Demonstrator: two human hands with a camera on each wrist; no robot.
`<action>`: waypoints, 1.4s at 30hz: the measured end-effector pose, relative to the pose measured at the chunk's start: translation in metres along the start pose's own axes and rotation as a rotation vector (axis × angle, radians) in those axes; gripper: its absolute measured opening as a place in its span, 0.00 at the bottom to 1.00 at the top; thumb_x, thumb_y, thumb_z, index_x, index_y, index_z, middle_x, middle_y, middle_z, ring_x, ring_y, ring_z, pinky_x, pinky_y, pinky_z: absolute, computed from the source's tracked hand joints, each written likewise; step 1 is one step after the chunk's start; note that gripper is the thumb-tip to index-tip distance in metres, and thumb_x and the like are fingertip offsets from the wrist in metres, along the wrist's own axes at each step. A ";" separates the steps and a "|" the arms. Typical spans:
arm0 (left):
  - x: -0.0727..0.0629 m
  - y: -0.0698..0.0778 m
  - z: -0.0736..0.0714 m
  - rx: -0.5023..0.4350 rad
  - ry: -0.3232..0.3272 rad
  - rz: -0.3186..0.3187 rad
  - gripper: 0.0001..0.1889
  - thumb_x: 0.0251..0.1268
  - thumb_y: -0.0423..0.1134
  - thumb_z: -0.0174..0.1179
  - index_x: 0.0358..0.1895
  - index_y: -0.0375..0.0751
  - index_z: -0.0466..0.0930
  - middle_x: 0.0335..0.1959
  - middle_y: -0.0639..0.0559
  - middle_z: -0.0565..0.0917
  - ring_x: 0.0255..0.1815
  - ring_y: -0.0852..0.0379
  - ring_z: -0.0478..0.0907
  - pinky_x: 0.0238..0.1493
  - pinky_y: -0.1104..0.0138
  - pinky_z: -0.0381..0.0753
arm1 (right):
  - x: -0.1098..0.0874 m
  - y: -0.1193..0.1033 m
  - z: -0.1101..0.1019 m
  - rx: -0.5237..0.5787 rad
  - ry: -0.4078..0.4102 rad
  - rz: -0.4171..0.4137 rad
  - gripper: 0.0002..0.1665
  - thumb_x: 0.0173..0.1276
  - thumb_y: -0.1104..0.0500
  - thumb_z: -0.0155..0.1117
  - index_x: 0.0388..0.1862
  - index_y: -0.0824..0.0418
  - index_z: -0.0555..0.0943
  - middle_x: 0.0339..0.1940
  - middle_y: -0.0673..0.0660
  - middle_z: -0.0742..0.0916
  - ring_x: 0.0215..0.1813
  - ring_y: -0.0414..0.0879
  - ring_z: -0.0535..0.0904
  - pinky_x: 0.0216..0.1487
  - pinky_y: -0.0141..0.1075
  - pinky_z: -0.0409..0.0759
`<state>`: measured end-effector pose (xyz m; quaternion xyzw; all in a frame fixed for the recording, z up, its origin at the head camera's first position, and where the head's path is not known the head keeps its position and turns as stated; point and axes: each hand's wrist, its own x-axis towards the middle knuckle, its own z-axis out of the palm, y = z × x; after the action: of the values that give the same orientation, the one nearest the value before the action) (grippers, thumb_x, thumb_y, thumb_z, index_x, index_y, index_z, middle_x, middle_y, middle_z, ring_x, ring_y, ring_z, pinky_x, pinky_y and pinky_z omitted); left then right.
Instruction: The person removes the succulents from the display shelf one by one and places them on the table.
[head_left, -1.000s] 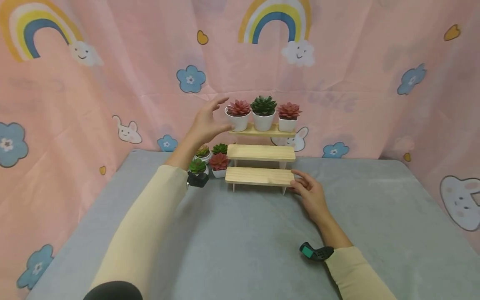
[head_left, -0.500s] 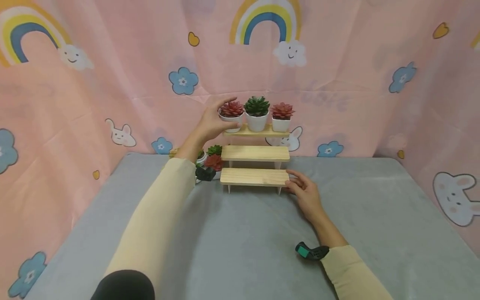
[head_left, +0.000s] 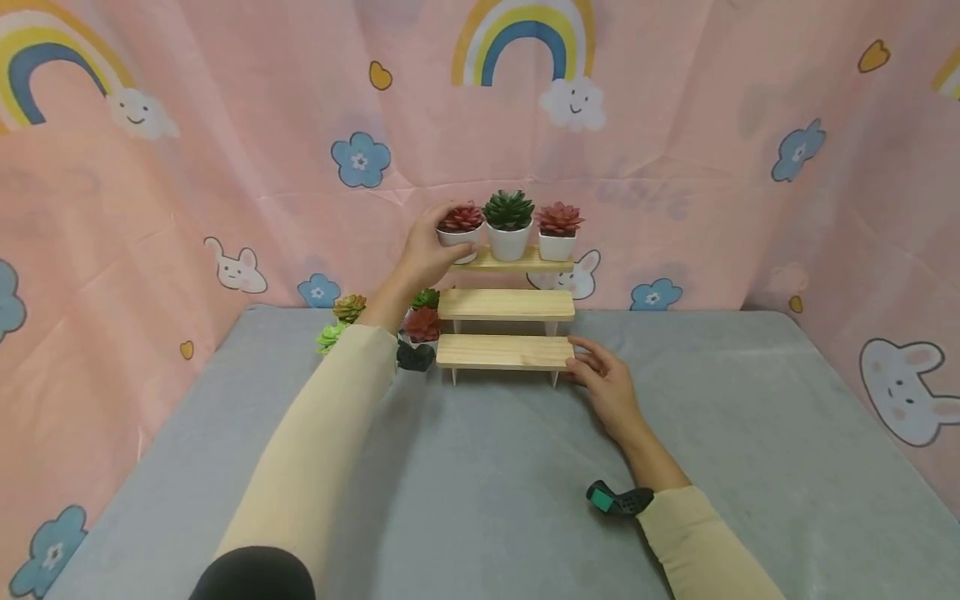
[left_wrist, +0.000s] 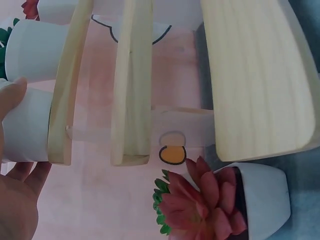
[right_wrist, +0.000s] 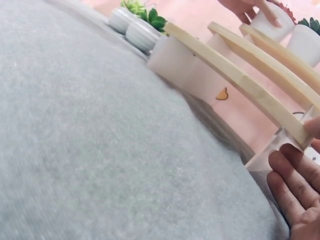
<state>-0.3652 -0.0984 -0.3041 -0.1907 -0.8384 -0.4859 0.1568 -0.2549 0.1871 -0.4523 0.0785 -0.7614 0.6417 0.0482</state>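
A three-tier wooden display stand (head_left: pixel 506 352) with white supports stands at the back of the table. My left hand (head_left: pixel 426 254) grips a red succulent in a white pot (head_left: pixel 459 237) at the left end of the top tier. In the left wrist view, the thumb and fingers lie round that pot (left_wrist: pixel 27 120), whose base is right at the board. Beside it on the same tier are a dark green succulent (head_left: pixel 509 225) and another red succulent (head_left: pixel 558 232). With thumb and fingers, my right hand (head_left: pixel 611 396) holds the right end of the bottom tier.
Left of the stand, several more potted succulents are on the table, among them a red one (head_left: pixel 422 325), a light green one (head_left: pixel 330 336) and a yellowish one (head_left: pixel 349 307), partly hidden by my left arm. A pink printed curtain (head_left: pixel 675 167) hangs behind the grey-covered table (head_left: pixel 495 492).
My left hand has moved right onto the left red succulent's pot, and its fingers have closed round it. The right hand stays at the bottom tier. The head view has shifted slightly.
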 end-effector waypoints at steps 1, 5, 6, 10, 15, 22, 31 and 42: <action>-0.001 0.000 0.000 0.008 0.006 -0.005 0.31 0.60 0.32 0.71 0.68 0.44 0.75 0.66 0.43 0.75 0.67 0.48 0.73 0.68 0.57 0.78 | 0.000 0.000 0.000 -0.001 -0.002 0.001 0.25 0.77 0.60 0.58 0.70 0.66 0.73 0.60 0.74 0.83 0.45 0.28 0.84 0.49 0.26 0.85; -0.008 0.001 0.000 0.022 0.022 -0.017 0.31 0.61 0.34 0.72 0.68 0.47 0.75 0.66 0.45 0.74 0.67 0.49 0.73 0.68 0.56 0.78 | 0.000 0.000 -0.001 -0.002 0.000 -0.001 0.25 0.77 0.60 0.58 0.70 0.66 0.73 0.60 0.74 0.83 0.45 0.27 0.84 0.48 0.25 0.85; -0.010 0.001 -0.001 0.024 0.025 -0.020 0.31 0.61 0.34 0.72 0.68 0.47 0.75 0.67 0.45 0.74 0.67 0.49 0.73 0.68 0.57 0.78 | 0.001 0.000 0.000 -0.001 0.001 -0.004 0.25 0.77 0.60 0.58 0.70 0.67 0.73 0.60 0.74 0.83 0.44 0.27 0.84 0.48 0.25 0.85; -0.019 0.003 -0.006 0.026 0.033 -0.011 0.31 0.60 0.34 0.72 0.68 0.47 0.75 0.66 0.45 0.76 0.66 0.50 0.74 0.69 0.58 0.76 | 0.001 0.000 0.001 -0.004 0.009 -0.009 0.25 0.77 0.60 0.58 0.70 0.67 0.73 0.60 0.75 0.83 0.43 0.27 0.84 0.47 0.23 0.84; -0.031 0.004 -0.010 0.043 0.057 0.003 0.31 0.58 0.35 0.73 0.67 0.48 0.77 0.65 0.46 0.77 0.66 0.50 0.74 0.68 0.56 0.78 | 0.001 -0.001 0.001 -0.015 0.013 -0.009 0.26 0.77 0.60 0.58 0.70 0.67 0.73 0.60 0.75 0.83 0.43 0.26 0.83 0.47 0.22 0.84; -0.056 0.003 -0.018 0.041 0.092 0.056 0.31 0.56 0.33 0.75 0.65 0.48 0.78 0.68 0.47 0.76 0.68 0.50 0.73 0.69 0.56 0.78 | 0.002 -0.001 0.001 -0.004 0.017 -0.016 0.26 0.77 0.61 0.58 0.71 0.67 0.73 0.59 0.77 0.83 0.43 0.26 0.83 0.47 0.23 0.84; -0.097 0.002 -0.032 0.020 0.095 0.036 0.31 0.56 0.32 0.75 0.65 0.48 0.79 0.71 0.47 0.73 0.70 0.49 0.73 0.67 0.54 0.79 | 0.002 0.000 0.003 0.014 0.010 -0.029 0.25 0.78 0.62 0.57 0.71 0.69 0.72 0.59 0.78 0.81 0.43 0.26 0.83 0.46 0.22 0.84; -0.143 -0.012 -0.039 -0.012 0.101 -0.040 0.31 0.54 0.31 0.75 0.64 0.46 0.79 0.73 0.45 0.71 0.74 0.46 0.69 0.72 0.51 0.74 | 0.002 -0.002 0.005 0.011 0.015 -0.040 0.25 0.78 0.63 0.56 0.70 0.70 0.72 0.59 0.78 0.81 0.43 0.26 0.84 0.46 0.24 0.85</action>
<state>-0.2419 -0.1621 -0.3588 -0.1501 -0.8302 -0.5030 0.1877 -0.2563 0.1819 -0.4509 0.0891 -0.7559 0.6452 0.0662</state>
